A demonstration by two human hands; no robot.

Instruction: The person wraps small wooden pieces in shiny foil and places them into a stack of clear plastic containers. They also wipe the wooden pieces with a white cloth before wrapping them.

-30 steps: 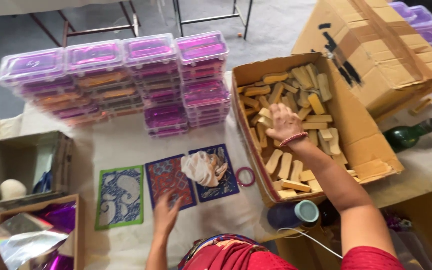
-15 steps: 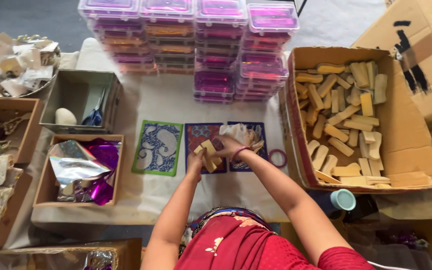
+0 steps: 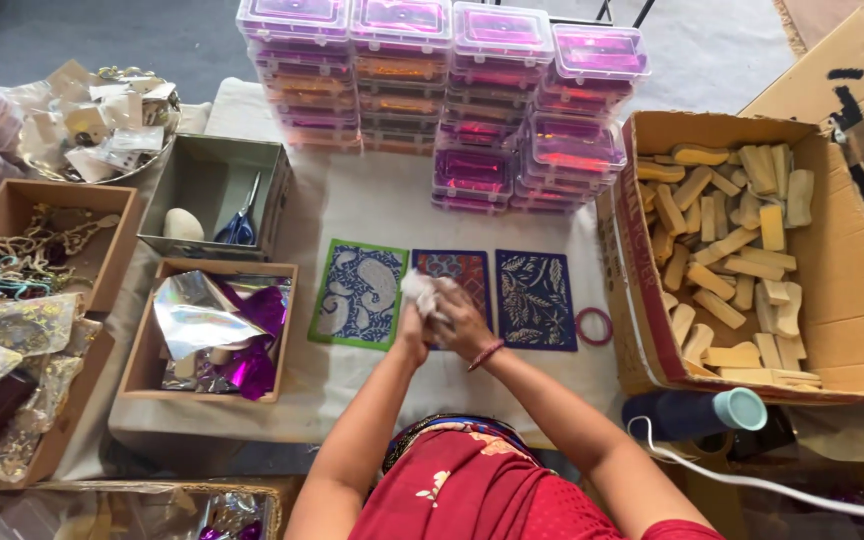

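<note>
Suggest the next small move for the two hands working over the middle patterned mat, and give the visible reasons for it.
Probably finish closing the white wrapping round what the hands hold. The left hand and right hand meet over the middle mat, the wrapping bunched between their fingertips, and what is inside is hidden.

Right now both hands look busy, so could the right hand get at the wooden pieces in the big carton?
Probably yes: the carton is open-topped beside the right hand, nothing between them, though that hand grips a white wad.

A cloth-covered table (image 3: 352, 400) stands on grey floor (image 3: 72, 40).
</note>
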